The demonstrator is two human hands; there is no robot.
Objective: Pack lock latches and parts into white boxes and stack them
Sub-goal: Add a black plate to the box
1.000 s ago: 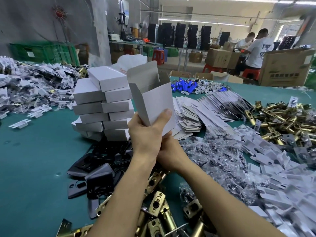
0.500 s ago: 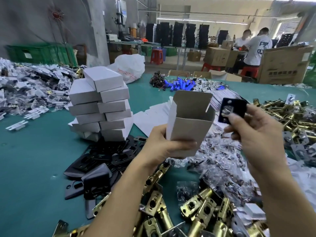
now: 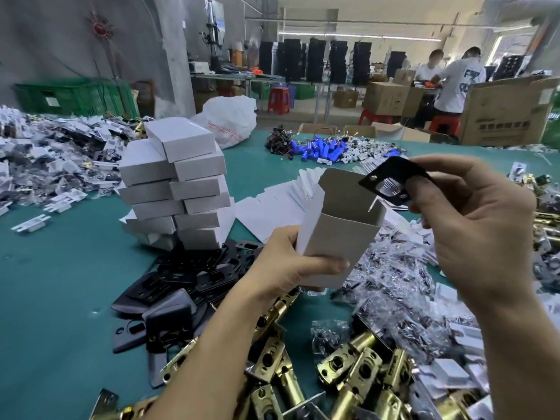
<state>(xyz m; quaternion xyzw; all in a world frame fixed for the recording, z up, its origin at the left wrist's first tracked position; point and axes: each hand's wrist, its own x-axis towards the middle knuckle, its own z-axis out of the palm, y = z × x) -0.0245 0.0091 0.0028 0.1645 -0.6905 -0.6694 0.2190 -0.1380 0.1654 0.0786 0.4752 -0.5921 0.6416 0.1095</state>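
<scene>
My left hand (image 3: pixel 291 265) grips an open white box (image 3: pixel 336 234) upright at the centre, its top flap raised. My right hand (image 3: pixel 472 225) pinches a black strike plate (image 3: pixel 391 183) just above the box's open mouth. A leaning stack of closed white boxes (image 3: pixel 178 183) stands on the green table (image 3: pixel 60 283) to the left. Brass lock latches (image 3: pixel 357 368) lie heaped in front of me. Black plates (image 3: pixel 169 292) are piled below the stack.
Clear bags of screws (image 3: pixel 391 286) and small white parts spread under my right hand. Flat unfolded boxes (image 3: pixel 272 204) lie behind the held box. More parts cover the far left (image 3: pixel 45 165), blue pieces (image 3: pixel 324 150) lie at the back. Two people work by cardboard cartons (image 3: pixel 509 113).
My right hand left the box, picked up a black plate and has brought it over the box's open mouth. My left hand has lowered the box and turned it more upright.
</scene>
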